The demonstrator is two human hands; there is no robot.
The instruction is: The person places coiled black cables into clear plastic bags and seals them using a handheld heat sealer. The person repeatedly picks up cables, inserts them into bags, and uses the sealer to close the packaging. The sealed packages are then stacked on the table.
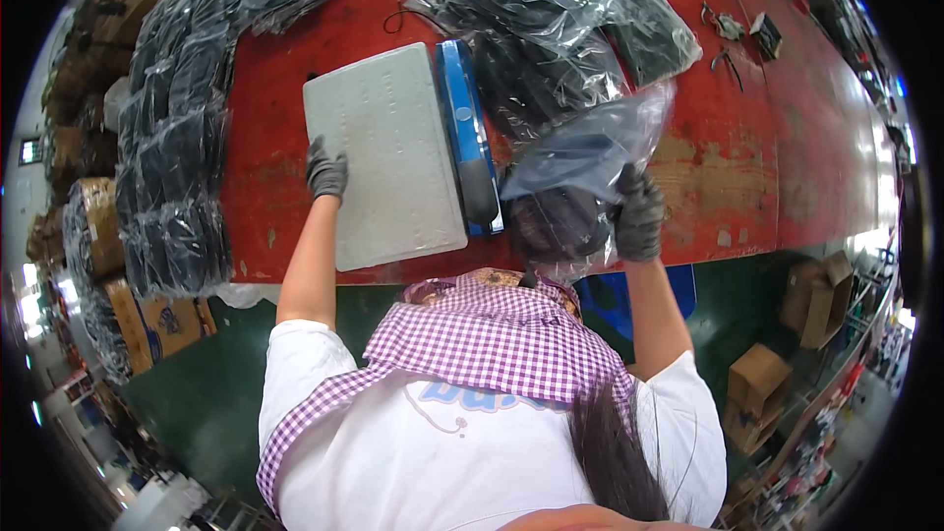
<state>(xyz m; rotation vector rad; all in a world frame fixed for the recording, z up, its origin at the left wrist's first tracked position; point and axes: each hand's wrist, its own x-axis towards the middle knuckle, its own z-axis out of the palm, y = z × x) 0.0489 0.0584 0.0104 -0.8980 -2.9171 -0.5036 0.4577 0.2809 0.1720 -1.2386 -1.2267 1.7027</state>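
My left hand (327,173), in a grey glove, rests with fingers apart on the left edge of a pale grey flat board (393,152). Along the board's right side stands a long blue bar-shaped device with a black handle (470,138), which looks like a bag sealer. My right hand (639,216), gloved too, closes on the edge of a clear plastic bag (585,162). Dark contents show through the bag's near part, close to the table's front edge; their kind is unclear. The bag's upper part is loose and flares up to the right.
Bagged dark items (526,0) heap up beyond the bag. More bagged dark items (177,157) line the left of the red table (265,177). Pliers (728,67) and small tools lie at the far right. Below are a blue stool (678,295) and cardboard boxes (757,383).
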